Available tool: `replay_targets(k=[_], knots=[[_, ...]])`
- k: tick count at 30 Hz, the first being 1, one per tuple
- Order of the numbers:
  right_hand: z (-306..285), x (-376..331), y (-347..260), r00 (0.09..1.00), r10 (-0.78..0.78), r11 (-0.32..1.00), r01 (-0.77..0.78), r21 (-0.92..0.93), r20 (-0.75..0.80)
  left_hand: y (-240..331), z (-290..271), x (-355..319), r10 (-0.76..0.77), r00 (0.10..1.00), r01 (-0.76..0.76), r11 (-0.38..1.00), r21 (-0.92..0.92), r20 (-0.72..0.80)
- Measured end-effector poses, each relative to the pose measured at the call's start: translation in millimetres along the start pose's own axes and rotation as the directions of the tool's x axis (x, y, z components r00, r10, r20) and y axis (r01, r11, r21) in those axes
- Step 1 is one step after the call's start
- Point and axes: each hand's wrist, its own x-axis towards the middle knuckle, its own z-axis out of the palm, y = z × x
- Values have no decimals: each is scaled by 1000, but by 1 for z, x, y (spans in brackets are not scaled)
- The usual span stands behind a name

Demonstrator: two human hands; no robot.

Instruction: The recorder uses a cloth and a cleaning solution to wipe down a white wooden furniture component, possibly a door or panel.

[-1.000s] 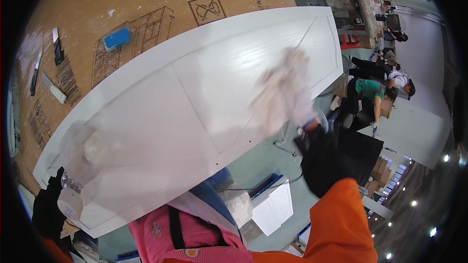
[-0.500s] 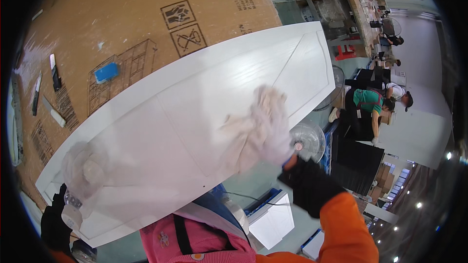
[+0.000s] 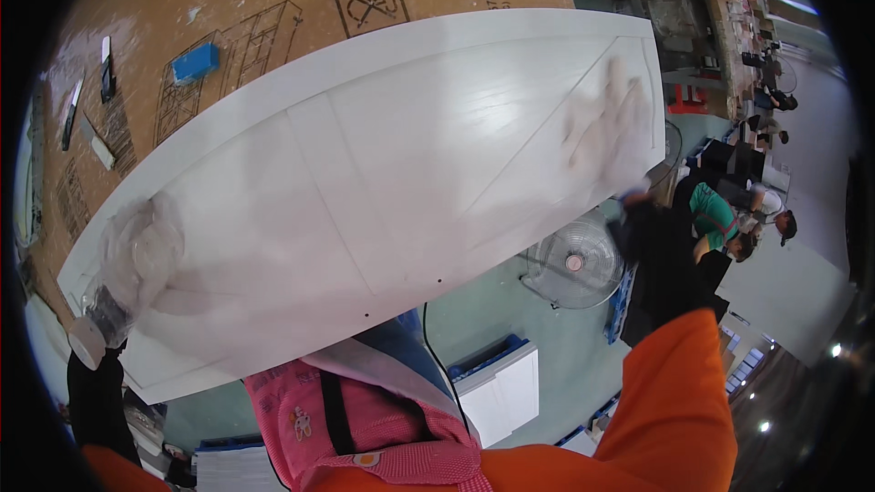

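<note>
A long white panel (image 3: 401, 164) with shallow grooves lies across the cardboard in front of me. Blurred by motion, my right hand (image 3: 620, 141) in a pale glove presses a beige cloth (image 3: 583, 132) against the panel's far right end. My left hand (image 3: 144, 251), gloved in white and also smeared, rests on the panel's left end. Beside its wrist, a clear bottle (image 3: 111, 314) with a round white end sticks out of its grasp; the fingers around it are only partly visible.
Large cardboard (image 3: 246, 0) lies under the panel, bearing a blue block (image 3: 195, 63) and several knives (image 3: 107, 73). A standing fan (image 3: 574, 262) is beyond the panel's near right edge. A person in green (image 3: 714, 214) works at the right. White boards (image 3: 499, 396) are stacked below.
My right hand and the cloth have slid from the panel's middle to its far right end. My left hand stays at the left end with the bottle. The view has shifted slightly.
</note>
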Motion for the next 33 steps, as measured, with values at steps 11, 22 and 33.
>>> replay_targets(k=[11, 22, 33], knots=[[-38, -44, -106, 949, -292, 645, 289, 708, -121, 21, -7, -3, 147, 982, -184, 889, 420, 118], [-11, -79, -89, 943, 241, 943, -173, 283, -228, 65, -24, 30, -116, 925, 31, 972, 234, 362], [-25, -104, -132, 923, 148, 979, -85, 187, -354, 42, -5, 11, -2, 991, 23, 987, -159, 131]])
